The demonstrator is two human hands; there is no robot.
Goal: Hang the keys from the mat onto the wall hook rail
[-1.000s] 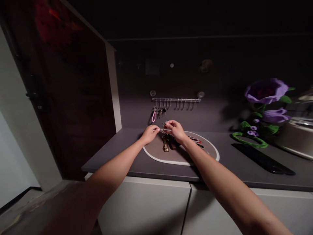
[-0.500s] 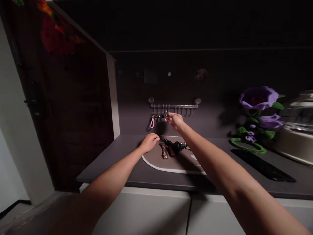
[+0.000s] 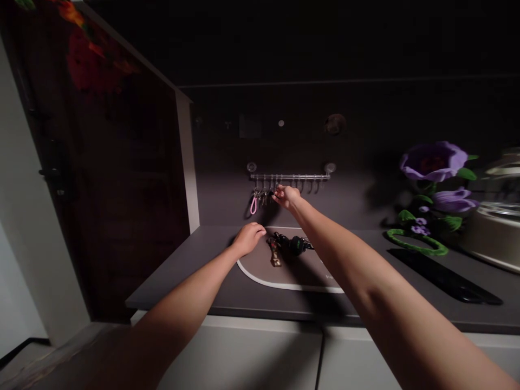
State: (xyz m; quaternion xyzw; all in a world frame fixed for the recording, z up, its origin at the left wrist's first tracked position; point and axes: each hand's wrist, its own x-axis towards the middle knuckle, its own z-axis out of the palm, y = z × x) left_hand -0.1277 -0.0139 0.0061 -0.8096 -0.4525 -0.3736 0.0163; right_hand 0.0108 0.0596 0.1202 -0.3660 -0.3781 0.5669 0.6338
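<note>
Right hand (image 3: pixel 287 197): reaching far, fingers drawn into a closed pinch at the left end of the hook rail; anything held is too small to tell.
Left hand (image 3: pixel 248 239): loosely curled, gripping nothing visible, over the left end of the mat, just beside the key bunch.
Hook rail (image 3: pixel 296 176): clear bar with small metal hooks, fixed to the far wall by suction cups (image 3: pixel 330 168).
Hanging keys (image 3: pixel 263 198): small cluster on the left hooks, just left of the right hand's fingertips (image 3: pixel 277 190).
Pink loop keychain (image 3: pixel 253 206): hanging at the rail's left end.
Key bunch (image 3: pixel 291 245): dark fob and metal rings, lying on the mat.
Tan keychain (image 3: pixel 275 253): on the mat, touching the key bunch.
Mat (image 3: pixel 260 270): brown oval, white border, on the table.
Table (image 3: pixel 170 284): dark grey top above white cabinets (image 3: pixel 239 357).
Right side: artificial purple flowers (image 3: pixel 433 161), green heart-shaped loop (image 3: pixel 416 242), flat black strip (image 3: pixel 444 276), metal pot (image 3: pixel 493 238).
Left side: dark wooden door (image 3: pixel 114 189).
</note>
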